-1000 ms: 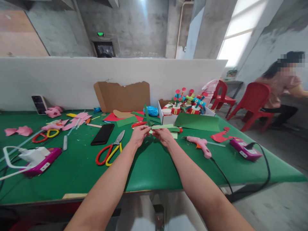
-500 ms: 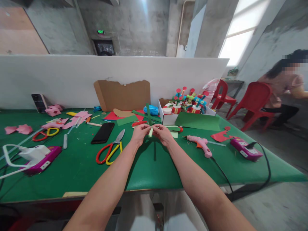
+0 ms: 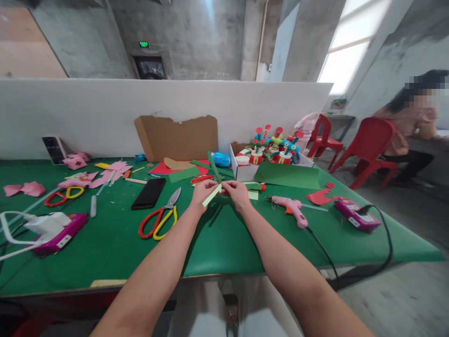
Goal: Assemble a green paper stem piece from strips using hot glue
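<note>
Paper strips: a dark green strip (image 3: 213, 166) angling up and away and a pale green strip (image 3: 212, 194) slanting toward the wearer, meeting at the fingertips above the green table (image 3: 224, 252).
Step in hand: apparently folding one strip over the other at their join.
Next fold: would call for a firm pinch, lest the join slip.
Left hand (image 3: 202, 194): thumb and fingers nearly together, pinching the join.
Right hand (image 3: 237, 193): similarly narrowed, fingertips at the join; exact grip hidden.
Scissors (image 3: 171, 201): lying left of the hands.
Hot glue gun (image 3: 293, 210): lying to their right.
</note>
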The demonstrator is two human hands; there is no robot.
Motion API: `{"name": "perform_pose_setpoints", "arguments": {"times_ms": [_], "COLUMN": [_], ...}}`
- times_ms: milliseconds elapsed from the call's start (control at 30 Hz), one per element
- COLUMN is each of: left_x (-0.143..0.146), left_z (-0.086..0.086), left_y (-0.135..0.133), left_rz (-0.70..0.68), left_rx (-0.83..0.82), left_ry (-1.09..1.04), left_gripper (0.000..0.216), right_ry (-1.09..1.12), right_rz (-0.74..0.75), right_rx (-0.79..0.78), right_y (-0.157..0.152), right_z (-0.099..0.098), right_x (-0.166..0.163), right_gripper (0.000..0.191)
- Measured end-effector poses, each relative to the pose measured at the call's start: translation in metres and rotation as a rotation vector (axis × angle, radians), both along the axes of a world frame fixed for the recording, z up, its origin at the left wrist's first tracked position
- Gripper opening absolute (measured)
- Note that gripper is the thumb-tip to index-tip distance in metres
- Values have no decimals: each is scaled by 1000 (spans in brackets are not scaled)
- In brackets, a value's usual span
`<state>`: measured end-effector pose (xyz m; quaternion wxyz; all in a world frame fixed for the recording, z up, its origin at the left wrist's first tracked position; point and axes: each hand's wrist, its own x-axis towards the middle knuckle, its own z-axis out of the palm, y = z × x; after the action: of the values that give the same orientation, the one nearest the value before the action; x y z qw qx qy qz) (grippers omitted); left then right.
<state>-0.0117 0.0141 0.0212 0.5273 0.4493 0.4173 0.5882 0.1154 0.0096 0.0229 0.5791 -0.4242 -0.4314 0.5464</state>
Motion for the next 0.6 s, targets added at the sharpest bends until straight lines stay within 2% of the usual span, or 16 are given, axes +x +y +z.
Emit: {"name": "perform_pose_setpoints", "arguments": {"times_ms": [167,367,467,600], "left_x": [1,6,7,6], "left_z": [-1,0,1,2], "left_y": [-2,-8,-7,-5], "left_rz": [-47,-125,-68,8], "left_rx": [44,32,35,45], "left_ry": [-27,32,57,51], "left_gripper": [44,44,38,35], "right_ry": [-49,22,25,43], "right_rz": [-93,-152,-145,-55], "right_rx": [62,30,29,6], "right_y": [2,3,2,1], "right_z": [0,-1,-2,-2], "right_x": [-2,-2,-5,-7], "right_gripper": [28,27,27,28]}}
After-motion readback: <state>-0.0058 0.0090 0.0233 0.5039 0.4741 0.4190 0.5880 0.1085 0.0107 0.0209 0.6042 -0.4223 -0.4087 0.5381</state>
